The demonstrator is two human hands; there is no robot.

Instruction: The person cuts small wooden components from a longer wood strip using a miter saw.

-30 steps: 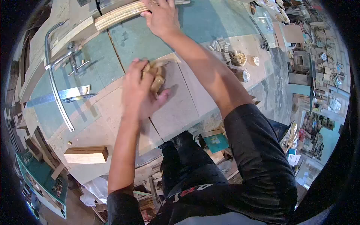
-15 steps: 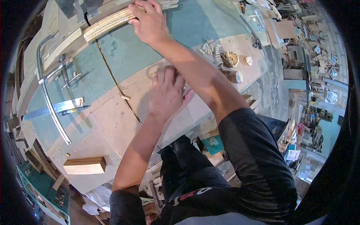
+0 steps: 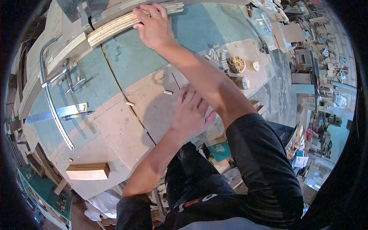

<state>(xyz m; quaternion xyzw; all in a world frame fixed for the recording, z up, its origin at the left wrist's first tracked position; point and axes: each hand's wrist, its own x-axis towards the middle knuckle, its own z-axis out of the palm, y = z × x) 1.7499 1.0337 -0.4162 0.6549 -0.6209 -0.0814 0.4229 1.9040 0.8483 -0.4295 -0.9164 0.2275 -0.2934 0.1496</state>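
My right hand (image 3: 155, 28) reaches across to the far side of the table, its fingers wrapped over a row of long wooden dowels (image 3: 115, 30) lying against a wooden fence (image 3: 73, 48). Below my right forearm, my left hand (image 3: 190, 115) hovers near the table's front edge, back up, fingers loosely stretched and thumb apart. I see nothing in it, though its palm is hidden. A short dowel piece (image 3: 168, 92) lies just left of its fingertips. Another short piece (image 3: 130, 103) rests by the dark slot (image 3: 117, 78) in the tabletop.
Loose short dowel pieces (image 3: 217, 53) and round bundles of them (image 3: 237, 65) are on the table's right. At left are a metal bar clamp (image 3: 57, 122), a steel square (image 3: 57, 112) with a wooden block (image 3: 88, 171) nearer me. Cluttered shelves and scraps surround the table.
My left hand has moved right and toward my body, uncovering a short dowel piece on the tabletop. My right hand stays on the long dowels; the whole view has shifted slightly.
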